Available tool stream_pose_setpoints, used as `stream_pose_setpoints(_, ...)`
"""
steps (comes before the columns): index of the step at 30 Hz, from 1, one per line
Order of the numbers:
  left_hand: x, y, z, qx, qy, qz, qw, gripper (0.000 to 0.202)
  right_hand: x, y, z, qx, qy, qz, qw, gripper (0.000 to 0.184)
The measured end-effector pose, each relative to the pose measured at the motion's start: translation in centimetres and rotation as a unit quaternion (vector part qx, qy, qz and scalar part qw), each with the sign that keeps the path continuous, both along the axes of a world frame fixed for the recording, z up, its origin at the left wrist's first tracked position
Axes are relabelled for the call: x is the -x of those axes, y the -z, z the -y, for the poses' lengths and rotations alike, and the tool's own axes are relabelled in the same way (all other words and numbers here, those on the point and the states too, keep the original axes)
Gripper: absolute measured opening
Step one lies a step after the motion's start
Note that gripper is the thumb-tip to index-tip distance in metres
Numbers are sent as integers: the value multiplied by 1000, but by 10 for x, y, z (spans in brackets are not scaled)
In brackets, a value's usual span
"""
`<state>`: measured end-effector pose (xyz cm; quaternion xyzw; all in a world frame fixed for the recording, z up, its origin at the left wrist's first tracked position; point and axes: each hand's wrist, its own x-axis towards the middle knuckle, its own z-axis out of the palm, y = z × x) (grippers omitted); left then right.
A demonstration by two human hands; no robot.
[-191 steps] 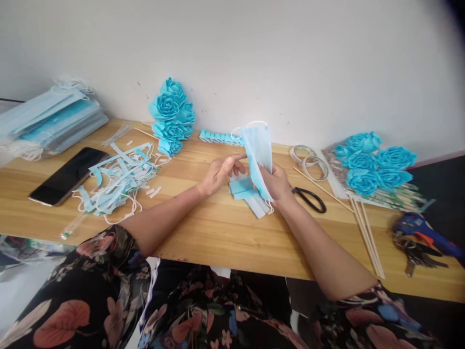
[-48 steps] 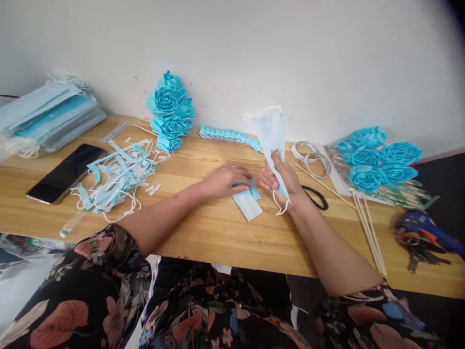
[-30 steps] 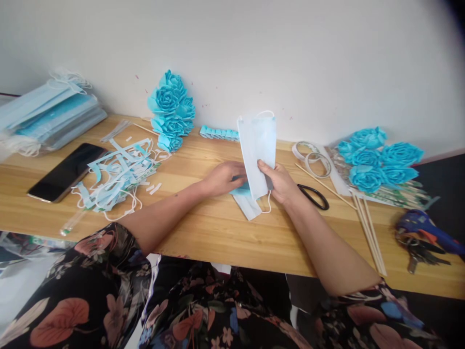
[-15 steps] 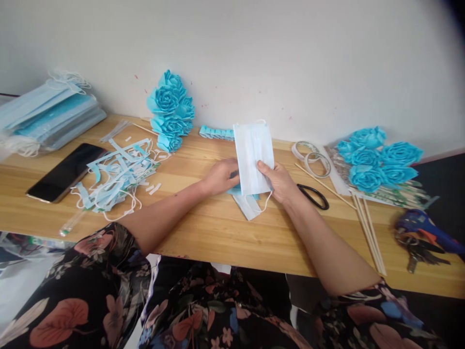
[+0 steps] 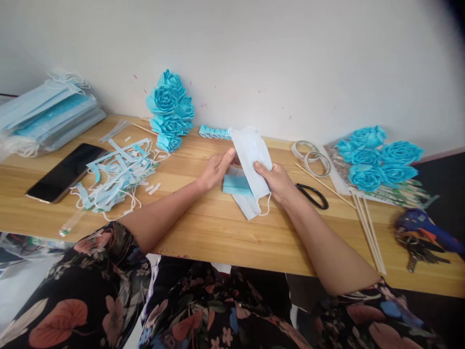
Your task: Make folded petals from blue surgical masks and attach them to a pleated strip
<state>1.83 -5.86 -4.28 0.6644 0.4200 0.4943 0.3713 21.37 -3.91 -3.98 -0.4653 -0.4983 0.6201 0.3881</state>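
My right hand (image 5: 275, 180) pinches a pale blue face mask (image 5: 251, 157) by its right edge, with the thumb on the front. The mask tilts to the left at its top, and a white ear loop hangs from its lower corner. My left hand (image 5: 217, 170) is beside the mask's left edge, thumb raised and apart; its other fingertips reach partly behind the mask. Below the mask, blue and white cut mask pieces (image 5: 236, 185) lie on the table, partly covered by it. Black scissor handles (image 5: 313, 196) show just right of my right hand.
Blue roses (image 5: 170, 111) stand by the wall, and more roses (image 5: 366, 165) lie right. A scrap heap (image 5: 119, 179), phone (image 5: 65, 172) and bagged masks (image 5: 54, 116) are left. Tape rolls (image 5: 317, 164), sticks (image 5: 368, 232), keys (image 5: 417, 252) and a blue tool (image 5: 426, 228) are right.
The mask has tipped leftward at its top and turned a little. My left thumb has lifted and the fingers spread. More of the blue piece beneath is visible.
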Motion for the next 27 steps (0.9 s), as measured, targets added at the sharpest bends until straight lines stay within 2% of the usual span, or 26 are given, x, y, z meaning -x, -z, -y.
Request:
stream_pose_setpoints(4, 1, -2, 0, 16, 2, 13, 1000, 67, 0, 1, 1, -21, -1, 7, 1000, 48)
stream_pose_setpoints(9, -5, 7, -1, 55, 21, 20, 998, 58, 1, 0, 4, -25, -20, 22, 999, 45)
stream_pose_setpoints(13, -6, 8, -1, 67, -3, 33, 997, 53, 1, -1, 4, -27, -29, 23, 999, 47)
stream_pose_setpoints(19, -4, 5, -1, 72, -21, 39, 996, 53, 1, 1, 3, -60, -24, -30, 997, 44)
stream_pose_setpoints(27, -3, 2, -1, 37, -34, 75, 996, 55, 2, -1, 4, -72, -19, -30, 997, 43)
